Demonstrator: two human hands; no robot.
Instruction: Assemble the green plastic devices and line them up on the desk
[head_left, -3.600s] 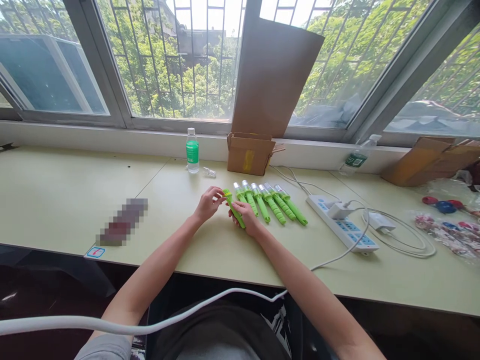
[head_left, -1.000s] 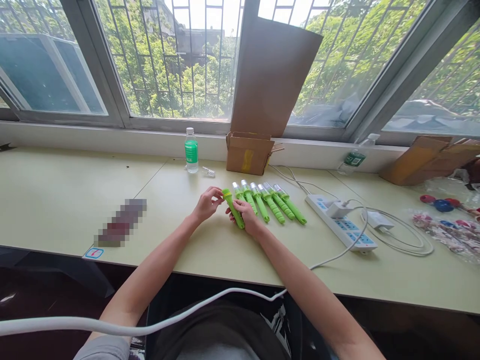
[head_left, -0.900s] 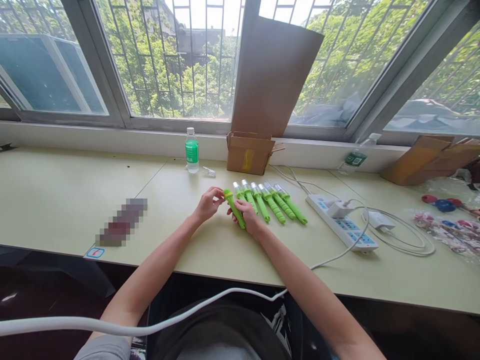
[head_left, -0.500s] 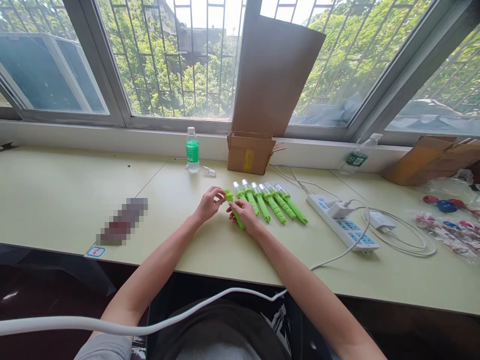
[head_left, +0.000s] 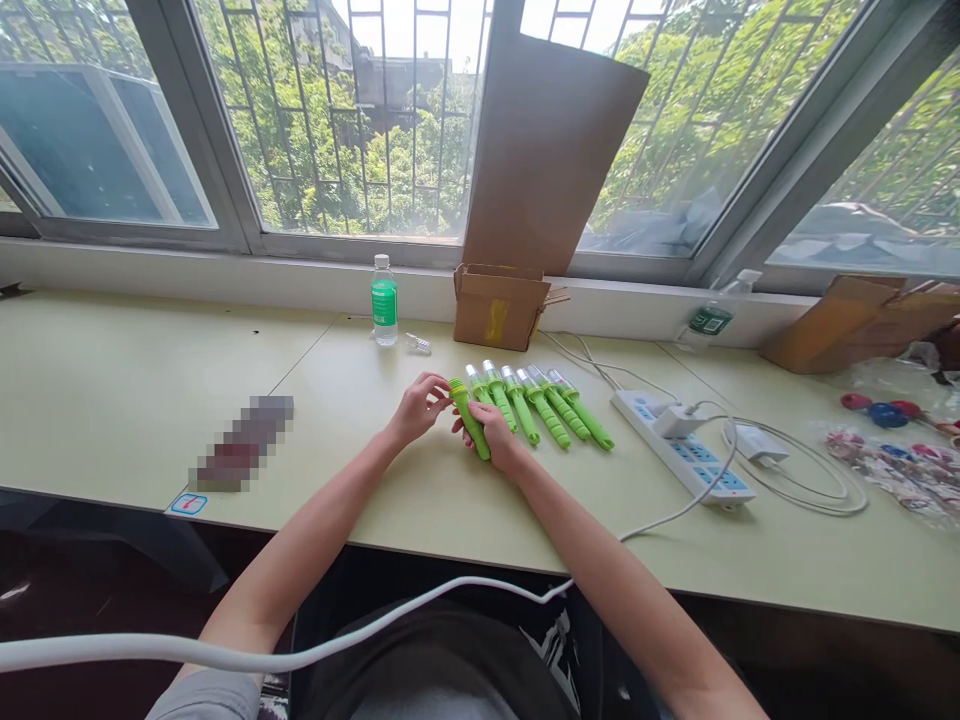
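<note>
A green plastic handle (head_left: 469, 418) with a ridged, thread-like top end is held at a slant just above the table. My right hand (head_left: 495, 432) is wrapped round its lower part, thumb along the side. At the ridged end, the fingertips of my left hand (head_left: 421, 408) close in a pinch; what exactly lies between them is partly hidden. Just right of my hands, several similar green sticks (head_left: 553, 418) with clear caps lie side by side, caps pointing away from me.
A water bottle (head_left: 385, 305) and a small clear plastic piece (head_left: 418, 344) stand near the sill, beside a cardboard box (head_left: 499, 310). To the right are a power strip (head_left: 686, 450) with cables, another bottle (head_left: 712, 318) and bagged items (head_left: 896, 465). A white cable (head_left: 300, 660) crosses before my body.
My right thumb has shifted right on the green handle, so more of its length shows. My left hand has stayed almost still at the ridged end.
</note>
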